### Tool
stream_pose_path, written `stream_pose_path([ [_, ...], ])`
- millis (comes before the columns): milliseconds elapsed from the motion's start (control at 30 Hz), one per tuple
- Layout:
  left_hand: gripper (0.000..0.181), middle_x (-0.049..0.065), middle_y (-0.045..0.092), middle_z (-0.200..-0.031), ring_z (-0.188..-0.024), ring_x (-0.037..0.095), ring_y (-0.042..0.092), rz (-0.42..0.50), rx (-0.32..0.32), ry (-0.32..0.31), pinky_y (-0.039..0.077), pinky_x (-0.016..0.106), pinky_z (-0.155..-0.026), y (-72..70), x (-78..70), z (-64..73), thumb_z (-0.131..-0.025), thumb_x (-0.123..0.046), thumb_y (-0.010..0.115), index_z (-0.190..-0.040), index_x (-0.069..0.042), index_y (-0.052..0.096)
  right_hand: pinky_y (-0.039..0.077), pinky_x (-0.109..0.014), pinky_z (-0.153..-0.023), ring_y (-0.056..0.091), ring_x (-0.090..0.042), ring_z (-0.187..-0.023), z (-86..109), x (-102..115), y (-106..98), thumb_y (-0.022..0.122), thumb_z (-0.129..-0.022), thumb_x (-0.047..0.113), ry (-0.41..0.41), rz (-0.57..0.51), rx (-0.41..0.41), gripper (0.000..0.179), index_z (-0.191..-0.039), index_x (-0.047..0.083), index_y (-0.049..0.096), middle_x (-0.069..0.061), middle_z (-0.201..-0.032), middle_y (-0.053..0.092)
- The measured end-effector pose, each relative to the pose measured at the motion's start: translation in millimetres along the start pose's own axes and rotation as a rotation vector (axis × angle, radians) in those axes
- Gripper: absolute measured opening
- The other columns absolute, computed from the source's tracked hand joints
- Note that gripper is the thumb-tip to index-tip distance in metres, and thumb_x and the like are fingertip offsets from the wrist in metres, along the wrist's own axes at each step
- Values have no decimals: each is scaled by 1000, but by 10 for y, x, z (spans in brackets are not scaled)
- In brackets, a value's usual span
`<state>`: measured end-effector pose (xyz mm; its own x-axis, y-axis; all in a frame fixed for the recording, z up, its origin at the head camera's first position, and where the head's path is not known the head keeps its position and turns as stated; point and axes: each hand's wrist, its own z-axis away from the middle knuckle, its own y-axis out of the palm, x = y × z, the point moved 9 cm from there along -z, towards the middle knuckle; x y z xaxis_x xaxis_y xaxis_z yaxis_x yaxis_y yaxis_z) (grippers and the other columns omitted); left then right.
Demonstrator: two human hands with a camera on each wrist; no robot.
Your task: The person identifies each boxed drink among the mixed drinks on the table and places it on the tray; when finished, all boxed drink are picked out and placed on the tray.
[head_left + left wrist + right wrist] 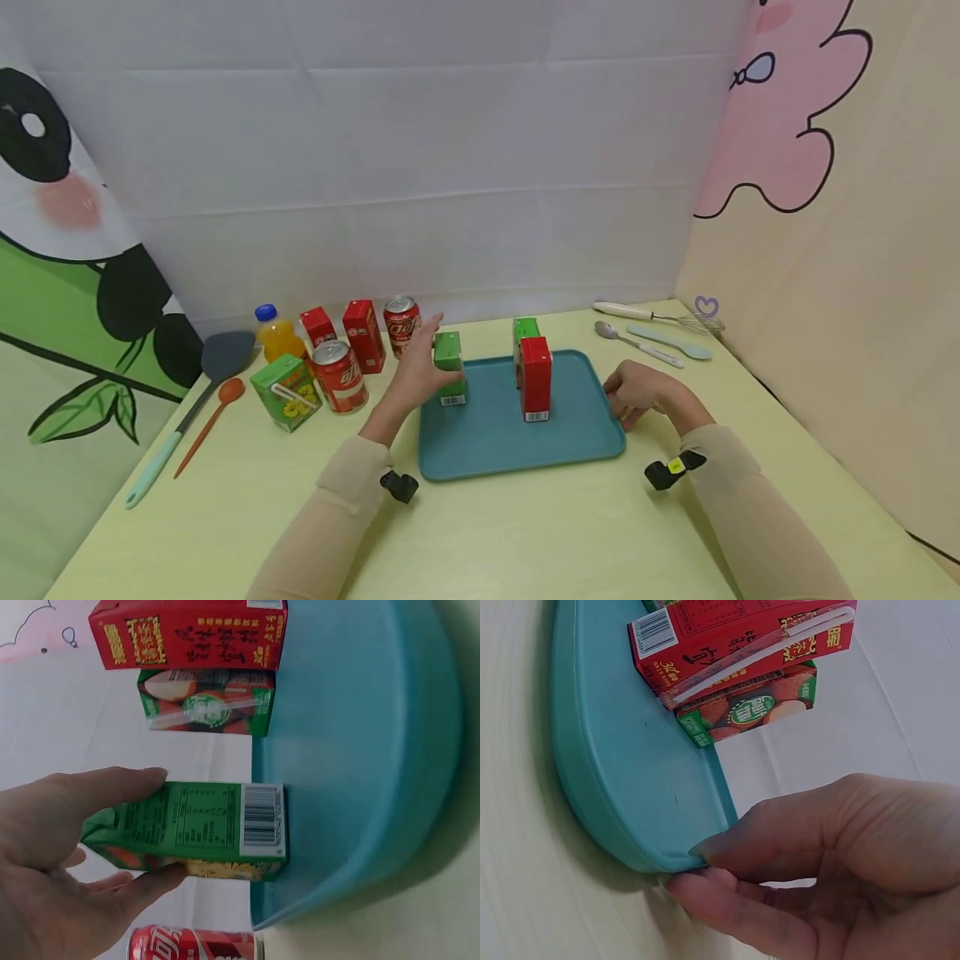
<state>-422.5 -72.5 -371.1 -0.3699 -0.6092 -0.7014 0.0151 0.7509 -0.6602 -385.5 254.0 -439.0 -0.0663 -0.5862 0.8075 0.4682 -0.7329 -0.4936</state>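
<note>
A blue-green tray (517, 446) lies on the table in front of the person. At its left end, the left hand (414, 373) grips a small green juice carton (202, 825) between thumb and fingers. The carton stands upright, its base right at the tray's surface. The right hand (651, 390) pinches the tray's right rim, thumb on top and fingers below, as the right wrist view shows. Right of the tray's middle stands a red drink carton (537, 379) with a white straw on its side. Close behind it is another green carton (754, 709), partly hidden.
To the left stand red soda cans (341, 379), red cartons (364, 337), an orange drink bottle (277, 333) and a tilted green carton (287, 392). A spatula (180, 425) and an orange spoon (217, 412) lie further left. Behind the right hand lie a whisk (637, 312), a metal spoon (637, 343) and a pale blue utensil (667, 342).
</note>
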Motion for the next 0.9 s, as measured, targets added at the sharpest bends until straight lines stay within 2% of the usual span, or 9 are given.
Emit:
stream_pose_path([
  [67, 114, 22, 26, -158, -136, 45, 40, 67, 52, -39, 40, 61, -105, 30, 89, 6, -77, -7, 87, -161, -14, 10, 61, -42, -67, 69, -26, -84, -2, 13, 3, 60, -76, -16, -4, 9, -1, 50, -126, -19, 56, -23, -111, 65],
  [133, 119, 24, 23, -160, -140, 46, 35, 142, 120, -96, 37, 60, -108, 82, 202, 20, -78, -2, 85, -161, -15, 1, 61, -42, -67, 69, -27, -86, 1, 15, 2, 60, -77, -16, 2, 17, -9, 51, -127, -21, 54, -26, -116, 63],
  [233, 112, 25, 26, -159, -143, 45, 30, 207, 228, -170, 31, 58, -112, 184, 363, 55, -80, 3, 81, -161, -12, 5, 61, -42, -67, 69, -29, -90, 12, 17, 2, 60, -77, -16, 2, 35, -17, 53, -128, -22, 52, -29, -122, 60],
  [333, 95, 24, 35, -155, -144, 43, 30, 214, 289, -185, 30, 57, -113, 246, 454, 86, -83, 4, 78, -158, -6, 20, 61, -42, -67, 69, -29, -90, 14, 15, 7, 60, -77, -16, 4, 37, -21, 51, -128, -21, 53, -28, -122, 60],
  [467, 85, 23, 42, -151, -142, 43, 34, 239, 290, -166, 34, 57, -111, 266, 511, 97, -83, 3, 77, -154, -4, 30, 61, -42, -67, 69, -29, -89, 9, 26, 27, 60, -76, -16, -4, 38, -17, 51, -127, -21, 54, -27, -121, 61],
  [667, 86, 24, 43, -150, -140, 43, 38, 276, 274, -156, 37, 56, -109, 342, 491, 55, -84, 1, 77, -155, -2, 28, 61, -43, -68, 69, -31, -93, 51, 53, 11, 59, -76, -16, -7, 37, -11, 52, -127, -23, 52, -32, -126, 58],
  [800, 87, 25, 41, -151, -138, 43, 40, 285, 250, -183, 38, 55, -109, 369, 496, 63, -84, 0, 77, -155, -2, 28, 61, -43, -69, 69, -31, -94, 28, 72, 30, 58, -76, -15, -19, 38, 8, 51, -126, -22, 54, -30, -123, 60],
  [900, 85, 24, 42, -150, -136, 43, 43, 281, 239, -195, 39, 55, -108, 437, 474, 12, -83, 0, 78, -154, -3, 30, 61, -42, -70, 68, -30, -95, 48, 28, -9, 59, -78, -15, -12, 6, 10, 50, -127, -21, 54, -28, -122, 61],
])
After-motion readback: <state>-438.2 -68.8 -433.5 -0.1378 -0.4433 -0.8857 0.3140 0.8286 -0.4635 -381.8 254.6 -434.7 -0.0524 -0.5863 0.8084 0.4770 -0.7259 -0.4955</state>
